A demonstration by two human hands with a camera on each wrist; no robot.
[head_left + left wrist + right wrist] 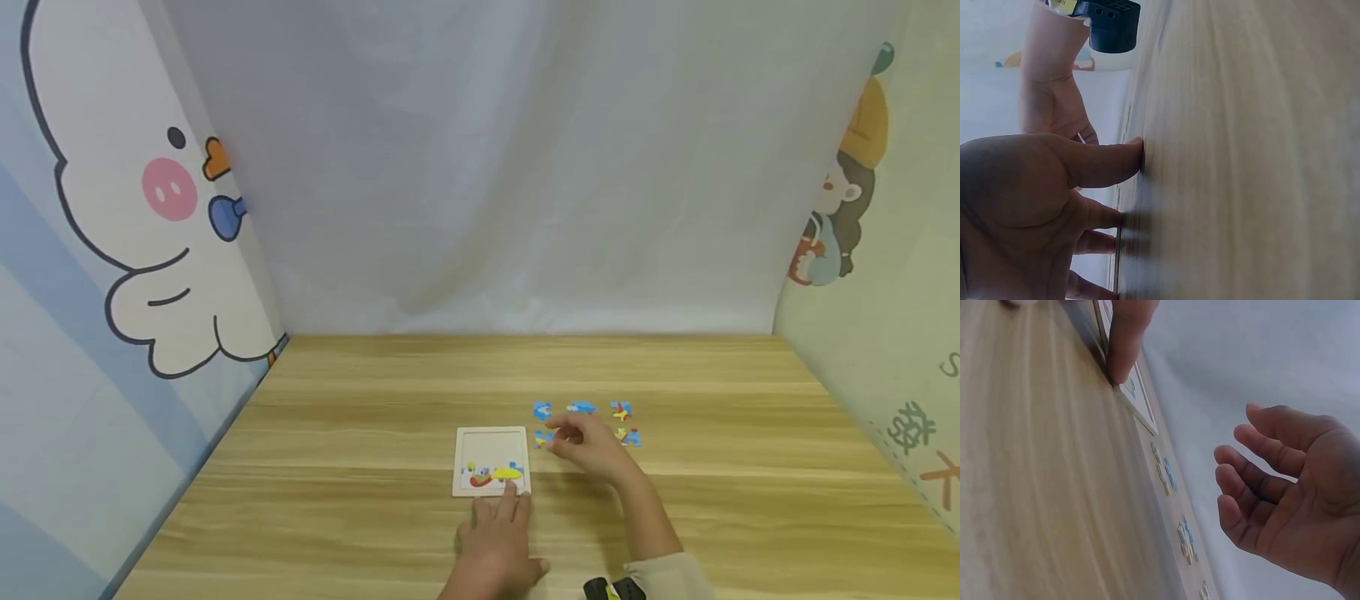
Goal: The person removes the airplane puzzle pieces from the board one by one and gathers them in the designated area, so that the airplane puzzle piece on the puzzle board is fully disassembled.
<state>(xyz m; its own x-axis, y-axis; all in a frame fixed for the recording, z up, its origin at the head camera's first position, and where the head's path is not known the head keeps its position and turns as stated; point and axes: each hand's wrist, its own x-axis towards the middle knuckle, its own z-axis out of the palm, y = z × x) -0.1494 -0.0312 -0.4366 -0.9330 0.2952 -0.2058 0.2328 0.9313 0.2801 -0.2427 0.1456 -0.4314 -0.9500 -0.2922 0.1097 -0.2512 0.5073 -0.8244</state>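
A square puzzle tray (493, 447) with a pale wooden rim lies on the table, colourful puzzle pieces (506, 473) along its near side. My left hand (497, 537) rests at the tray's near edge, fingers extended and fingertips on the rim; in the left wrist view its thumb (1107, 164) touches the tabletop. To the right of the tray, my right hand (592, 450) hovers over the loose pieces with fingers loosely bent. Nothing shows between its thumb and fingers in the right wrist view. A blue and yellow piece (542, 439) lies by its fingertips.
Several loose blue puzzle pieces lie in two rows right of the tray, among them a far-left piece (542, 410) and a far-right one (621, 410). My right hand partly covers the near row. A grey curtain (480, 208) hangs behind the wooden table (337, 467).
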